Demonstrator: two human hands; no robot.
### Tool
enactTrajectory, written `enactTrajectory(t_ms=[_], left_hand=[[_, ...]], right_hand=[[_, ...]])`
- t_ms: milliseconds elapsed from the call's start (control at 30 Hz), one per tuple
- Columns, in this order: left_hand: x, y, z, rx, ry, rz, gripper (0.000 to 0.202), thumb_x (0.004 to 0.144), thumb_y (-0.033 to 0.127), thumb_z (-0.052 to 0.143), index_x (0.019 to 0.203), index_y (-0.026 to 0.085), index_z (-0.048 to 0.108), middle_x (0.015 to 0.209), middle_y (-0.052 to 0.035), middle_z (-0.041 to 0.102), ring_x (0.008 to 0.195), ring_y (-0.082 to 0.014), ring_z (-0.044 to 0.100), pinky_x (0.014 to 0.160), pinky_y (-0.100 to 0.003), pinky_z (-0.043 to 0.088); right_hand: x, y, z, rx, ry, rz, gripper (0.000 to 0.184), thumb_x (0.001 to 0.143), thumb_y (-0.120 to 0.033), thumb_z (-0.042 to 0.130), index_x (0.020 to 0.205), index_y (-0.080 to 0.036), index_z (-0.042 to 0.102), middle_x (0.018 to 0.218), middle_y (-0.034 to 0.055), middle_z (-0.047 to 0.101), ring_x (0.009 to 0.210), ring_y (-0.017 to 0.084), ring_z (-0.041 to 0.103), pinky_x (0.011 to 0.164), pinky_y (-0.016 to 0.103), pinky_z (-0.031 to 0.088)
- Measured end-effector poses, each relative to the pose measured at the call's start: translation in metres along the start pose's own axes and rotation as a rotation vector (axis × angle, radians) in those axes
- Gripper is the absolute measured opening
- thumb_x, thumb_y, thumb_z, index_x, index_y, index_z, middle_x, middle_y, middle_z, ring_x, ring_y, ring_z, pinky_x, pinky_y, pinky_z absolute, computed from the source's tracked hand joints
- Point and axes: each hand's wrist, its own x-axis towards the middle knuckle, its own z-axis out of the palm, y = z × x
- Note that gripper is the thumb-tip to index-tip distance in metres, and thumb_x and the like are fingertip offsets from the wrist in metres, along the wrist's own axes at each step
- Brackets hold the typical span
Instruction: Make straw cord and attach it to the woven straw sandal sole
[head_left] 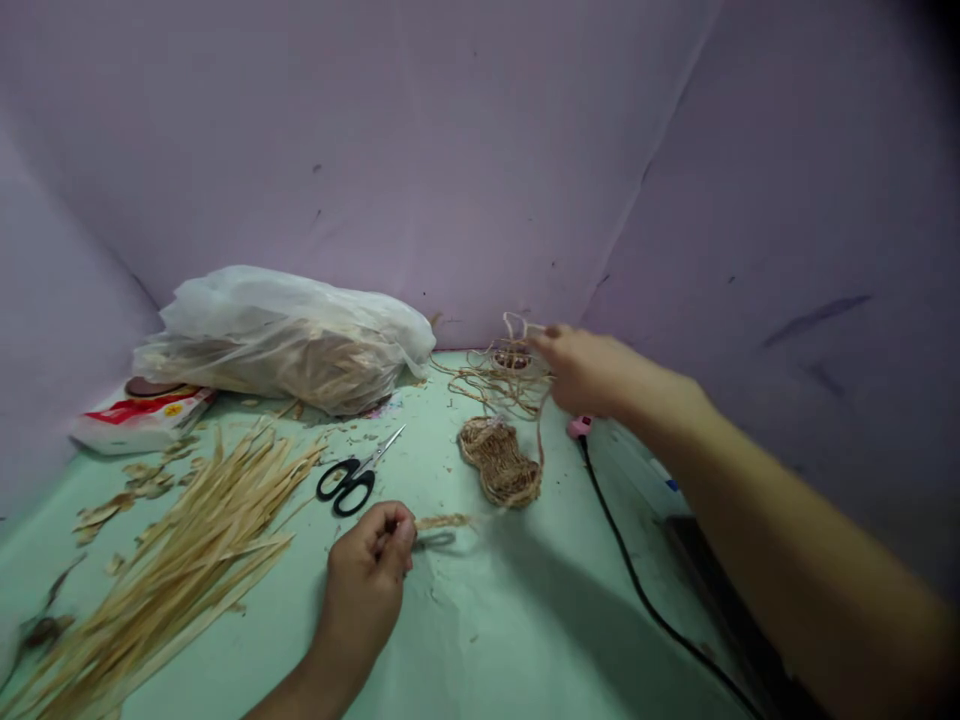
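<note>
The left hand (pixel 366 575) rests low on the pale green tabletop (pixel 487 640), its fingers (pixel 395 527) curled closed and pinching the near end of a twisted straw strand (pixel 444 521). The strand lies flat and runs to the right, towards a small woven piece (pixel 501 463) that sits on the tabletop a little farther back.

The right hand (pixel 583 372) reaches out to the far edge of the tabletop, close to the purple wall (pixel 480 150). Its fingers (pixel 553 333) are closed on a loop of twine (pixel 516 322) and hold it raised above a loose tangle of the same twine (pixel 487 385). One length hangs from the hand down to the woven piece (whether it is tied into the weave is too fine to tell).

A pair of black-handled scissors (pixel 352 478) lies just beyond the left hand, blades pointing away. To the left of them a thick bundle of straw strips (pixel 187 545) spreads across the tabletop, with flakes scattered near it. Behind it sits a clear plastic bag (pixel 289 335) stuffed with more straw, and a red-and-white packet (pixel 139 415) lies at the bag's left end. A black cable (pixel 637 585) runs under the right forearm from a small pink object (pixel 579 427) near the right hand.
</note>
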Motion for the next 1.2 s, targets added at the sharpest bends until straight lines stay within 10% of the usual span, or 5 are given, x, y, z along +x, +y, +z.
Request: enactTrajectory(t_ms=[200,400,533,767,1200], left_hand=[[-0.008,-0.003,0.0,0.054,-0.183,0.082,0.027,0.08,0.042,0.047,0.067,0.018,0.052,0.047,0.0044,0.042,0.044,-0.01,0.04,0.043,-0.019,0.032],[-0.013,-0.008,-0.003,0.181,-0.231,0.264,0.025,0.084,0.036,0.045,0.068,0.019,0.054,0.052,0.0037,0.045,0.047,-0.0098,0.044,0.046,-0.018,0.037],[-0.011,-0.009,-0.001,0.201,-0.244,0.282,0.022,0.084,0.034,0.046,0.071,0.02,0.057,0.055,0.0027,0.051,0.048,-0.0101,0.047,0.047,-0.018,0.04],[-0.011,-0.006,0.0,0.176,-0.231,0.254,0.022,0.082,0.034,0.048,0.069,0.02,0.059,0.054,0.0024,0.052,0.048,-0.0104,0.047,0.047,-0.018,0.039],[-0.004,0.001,0.001,0.031,-0.186,-0.041,0.019,0.074,0.034,0.051,0.07,0.017,0.058,0.048,0.0036,0.047,0.045,-0.0105,0.044,0.044,-0.02,0.035]], right_hand=[[-0.106,-0.084,0.059,0.866,0.349,-0.094,0.021,0.083,-0.013,0.047,0.097,-0.021,0.061,0.084,0.0062,0.068,0.076,0.017,0.063,0.067,0.027,0.05],[-0.124,-0.117,0.095,0.818,0.423,-0.202,0.027,0.079,-0.014,0.049,0.105,-0.016,0.056,0.093,0.0092,0.068,0.083,0.022,0.06,0.079,0.039,0.046],[-0.126,-0.119,0.11,0.758,0.345,-0.236,0.025,0.081,-0.015,0.047,0.105,-0.016,0.056,0.081,0.0061,0.067,0.073,0.02,0.059,0.087,0.042,0.04],[-0.129,-0.12,0.114,0.71,0.254,-0.212,0.025,0.086,-0.022,0.043,0.102,-0.014,0.061,0.072,0.0078,0.063,0.064,0.02,0.054,0.057,0.032,0.04],[-0.123,-0.099,0.1,0.937,-0.142,-0.114,0.025,0.089,-0.023,0.043,0.101,-0.018,0.064,0.078,0.0053,0.062,0.073,0.017,0.055,0.064,0.029,0.041]])
